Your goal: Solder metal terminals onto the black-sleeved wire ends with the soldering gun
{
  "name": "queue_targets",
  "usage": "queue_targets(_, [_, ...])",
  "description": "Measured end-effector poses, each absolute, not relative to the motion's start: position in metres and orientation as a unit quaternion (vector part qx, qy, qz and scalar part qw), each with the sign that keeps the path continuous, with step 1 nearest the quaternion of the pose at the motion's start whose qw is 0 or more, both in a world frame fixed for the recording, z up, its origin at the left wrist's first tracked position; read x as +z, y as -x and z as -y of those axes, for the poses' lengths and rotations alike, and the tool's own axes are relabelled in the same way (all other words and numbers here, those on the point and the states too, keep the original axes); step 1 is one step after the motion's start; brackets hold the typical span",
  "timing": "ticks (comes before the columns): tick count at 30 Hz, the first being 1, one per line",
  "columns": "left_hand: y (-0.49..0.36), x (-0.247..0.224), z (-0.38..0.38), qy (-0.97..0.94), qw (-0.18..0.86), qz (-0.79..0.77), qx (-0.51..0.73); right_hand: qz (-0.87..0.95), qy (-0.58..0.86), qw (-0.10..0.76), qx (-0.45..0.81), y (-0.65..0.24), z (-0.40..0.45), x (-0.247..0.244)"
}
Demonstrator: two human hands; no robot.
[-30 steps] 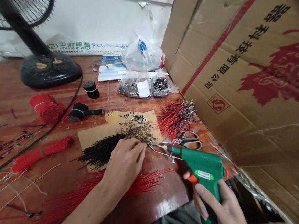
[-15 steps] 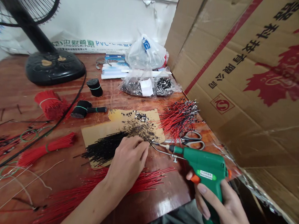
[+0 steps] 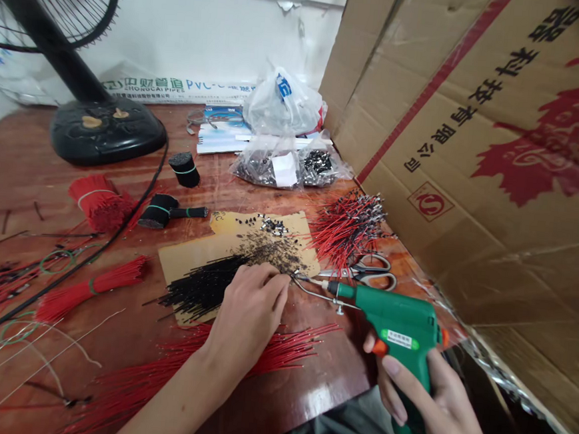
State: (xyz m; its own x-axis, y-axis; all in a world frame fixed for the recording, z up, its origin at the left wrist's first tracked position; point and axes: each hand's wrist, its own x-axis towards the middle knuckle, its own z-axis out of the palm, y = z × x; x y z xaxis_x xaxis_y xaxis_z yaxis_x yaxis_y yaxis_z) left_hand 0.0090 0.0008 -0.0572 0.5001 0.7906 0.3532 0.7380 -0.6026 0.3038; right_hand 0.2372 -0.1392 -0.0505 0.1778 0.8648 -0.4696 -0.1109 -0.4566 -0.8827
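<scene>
My right hand (image 3: 420, 394) is wrapped round the handle of a green soldering gun (image 3: 399, 319), a finger at its orange trigger. The gun's tip points left and meets the fingertips of my left hand (image 3: 255, 308). Those fingers are pinched together, and what they hold is hidden behind them. Under and beside my left hand lies a pile of black wires (image 3: 204, 284) on a stained cardboard sheet (image 3: 181, 252). Small black-and-silver parts (image 3: 273, 226) sit on its far end. Loose red wires (image 3: 289, 351) spread beneath my left wrist.
Scissors (image 3: 375, 272) and a heap of red wires with parts fitted (image 3: 346, 228) lie right of the sheet. A large carton (image 3: 452, 190) walls off the right. Bags of parts (image 3: 268, 162) stand behind; a black fan (image 3: 105, 132) and tied wire bundles (image 3: 91, 288) are at left.
</scene>
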Motion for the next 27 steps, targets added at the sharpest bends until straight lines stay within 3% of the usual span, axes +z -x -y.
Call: queue_targets(27, [-0.0101, -0.0583, -0.0021, -0.865, 0.057, -0.441, 0.233, 0.276, 0.623, 0.461, 0.568, -0.2366, 0.1412, -0.0532])
